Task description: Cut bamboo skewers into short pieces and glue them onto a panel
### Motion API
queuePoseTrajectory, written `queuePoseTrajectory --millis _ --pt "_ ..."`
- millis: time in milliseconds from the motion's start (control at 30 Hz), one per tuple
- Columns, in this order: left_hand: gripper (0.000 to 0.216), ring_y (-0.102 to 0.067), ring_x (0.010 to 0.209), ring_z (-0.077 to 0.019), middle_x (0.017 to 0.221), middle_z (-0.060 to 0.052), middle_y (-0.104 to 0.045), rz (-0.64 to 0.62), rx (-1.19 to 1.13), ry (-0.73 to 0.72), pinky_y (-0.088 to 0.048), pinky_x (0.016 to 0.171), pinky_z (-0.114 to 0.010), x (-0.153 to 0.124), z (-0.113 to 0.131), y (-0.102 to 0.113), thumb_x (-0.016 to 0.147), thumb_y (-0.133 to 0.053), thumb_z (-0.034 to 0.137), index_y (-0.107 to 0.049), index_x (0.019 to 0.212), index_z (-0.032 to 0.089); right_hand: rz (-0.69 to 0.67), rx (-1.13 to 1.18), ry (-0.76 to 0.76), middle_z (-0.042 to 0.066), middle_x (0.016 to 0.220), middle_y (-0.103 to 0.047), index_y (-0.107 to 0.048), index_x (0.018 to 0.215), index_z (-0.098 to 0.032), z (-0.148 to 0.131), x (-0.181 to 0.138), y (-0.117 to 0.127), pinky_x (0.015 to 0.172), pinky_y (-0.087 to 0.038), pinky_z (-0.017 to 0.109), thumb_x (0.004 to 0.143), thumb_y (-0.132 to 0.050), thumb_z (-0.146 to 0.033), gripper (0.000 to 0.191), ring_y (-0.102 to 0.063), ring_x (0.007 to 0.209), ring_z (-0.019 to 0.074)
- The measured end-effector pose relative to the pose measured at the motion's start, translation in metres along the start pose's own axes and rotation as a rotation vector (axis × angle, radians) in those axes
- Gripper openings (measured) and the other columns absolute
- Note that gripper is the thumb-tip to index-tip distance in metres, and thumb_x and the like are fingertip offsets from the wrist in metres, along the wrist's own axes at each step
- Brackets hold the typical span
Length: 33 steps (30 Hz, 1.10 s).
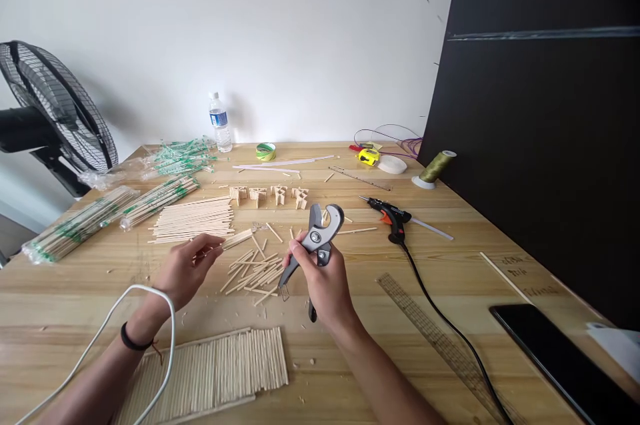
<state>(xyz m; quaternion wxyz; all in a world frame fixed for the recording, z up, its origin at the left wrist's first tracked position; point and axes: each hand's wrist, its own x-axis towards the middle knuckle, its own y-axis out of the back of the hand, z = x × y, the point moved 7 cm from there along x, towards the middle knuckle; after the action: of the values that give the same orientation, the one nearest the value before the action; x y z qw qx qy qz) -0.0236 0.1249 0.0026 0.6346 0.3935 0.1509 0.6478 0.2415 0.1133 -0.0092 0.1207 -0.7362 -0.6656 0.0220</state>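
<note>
My left hand [187,271] is closed, its thumb and fingers pinching the near ends of a few thin wooden sticks [237,239] that point to the right. In my right hand [325,285] is a grey-and-black pipe cutter [327,233] with a curved hooked jaw, held upright with its jaws apart. Between the hands lies a loose pile of short cut sticks [257,273]. Behind my left hand, longer sticks [193,218] lie side by side. Nearest me is a flat panel of sticks [230,365], partly covered by my left forearm.
Several small stick-built pieces [257,194] stand behind the pile. At right are a glue gun [393,215] with its cord, a clear ruler [430,331] and a phone [545,358]. A white cable [173,325] loops over my left forearm. Wrapped stick bundles [80,225] lie left.
</note>
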Motion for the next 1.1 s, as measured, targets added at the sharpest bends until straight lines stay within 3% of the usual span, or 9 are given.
queuePoseTrajectory --millis 267,500,733,867,1100 --pt "0.043 -0.069 0.065 -0.0203 0.074 -0.004 -0.075 -0.028 0.041 0.116 -0.054 0.065 -0.032 0.012 -0.029 0.008 0.089 -0.061 0.057 -0.074 0.104 0.019 0.091 0.054 -0.062 -0.007 0.056 -0.056 -0.061 0.08 -0.02 0.015 0.01 0.012 0.042 -0.041 0.023 0.085 -0.075 -0.056 0.038 -0.049 0.039 0.0098" --pt "0.05 -0.071 0.073 -0.0224 0.083 -0.006 -0.078 -0.051 0.053 0.142 -0.055 0.07 -0.034 0.014 -0.032 0.007 0.084 -0.062 0.064 -0.072 0.105 0.02 0.108 0.044 -0.087 -0.007 0.055 -0.055 -0.062 0.075 -0.02 0.023 0.018 0.015 0.041 -0.039 0.023 0.079 -0.077 -0.059 0.042 -0.048 0.037 0.009" --pt "0.041 -0.057 0.061 -0.0171 0.068 0.0 -0.065 -0.038 0.104 0.112 -0.045 0.06 -0.029 0.008 -0.021 0.02 0.086 -0.061 0.059 -0.068 0.098 0.02 0.087 0.028 -0.088 -0.006 0.056 -0.056 -0.064 0.075 -0.02 0.015 0.019 0.011 0.042 -0.042 0.025 0.077 -0.076 -0.059 0.042 -0.051 0.039 0.0111" --pt "0.046 -0.056 0.059 -0.0167 0.071 -0.002 -0.067 -0.004 0.127 0.134 -0.046 0.057 -0.028 -0.005 -0.035 0.031 0.084 -0.061 0.063 -0.066 0.097 0.019 0.056 0.018 -0.089 -0.006 0.058 -0.057 -0.064 0.076 -0.019 0.014 0.018 0.008 0.043 -0.042 0.024 0.082 -0.076 -0.056 0.039 -0.053 0.041 0.0103" --pt "0.048 -0.061 0.06 -0.0182 0.075 -0.004 -0.072 0.073 0.188 0.191 -0.049 0.058 -0.03 -0.038 -0.061 0.061 0.079 -0.064 0.067 -0.066 0.093 0.021 -0.025 -0.051 -0.145 -0.006 0.071 -0.062 -0.067 0.095 -0.014 0.025 0.018 0.0 0.048 -0.049 0.02 0.104 -0.067 -0.037 0.024 -0.055 0.051 0.007"
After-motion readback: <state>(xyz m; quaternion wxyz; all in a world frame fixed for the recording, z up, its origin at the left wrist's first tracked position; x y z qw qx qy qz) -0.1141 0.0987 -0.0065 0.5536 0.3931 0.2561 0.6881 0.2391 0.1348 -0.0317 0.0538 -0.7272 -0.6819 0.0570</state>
